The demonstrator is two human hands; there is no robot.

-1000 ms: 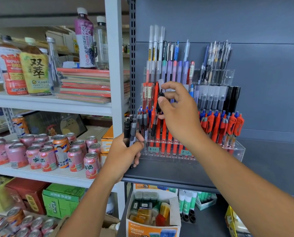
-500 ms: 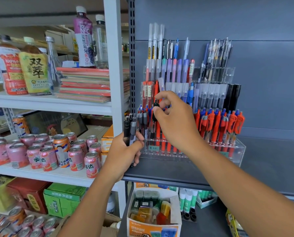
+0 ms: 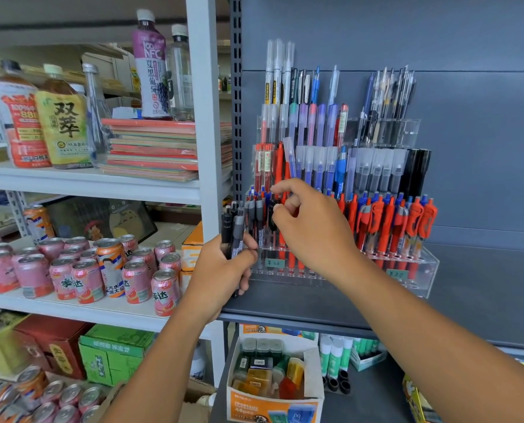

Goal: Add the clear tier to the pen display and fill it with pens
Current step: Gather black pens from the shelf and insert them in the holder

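My right hand (image 3: 308,227) pinches a black click pen (image 3: 272,215) at the clear acrylic tiered pen display (image 3: 419,270); my left hand (image 3: 224,270) grips a bunch of black and grey pens (image 3: 232,236) (upright).

"双萃" on yellow bottle (image 3: 61,117), "NFC" on purple bottle (image 3: 151,71)

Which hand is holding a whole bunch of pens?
The left hand, gripping a bundle of black and grey pens beside the clear display. The right hand pinches just one black pen at the front row.
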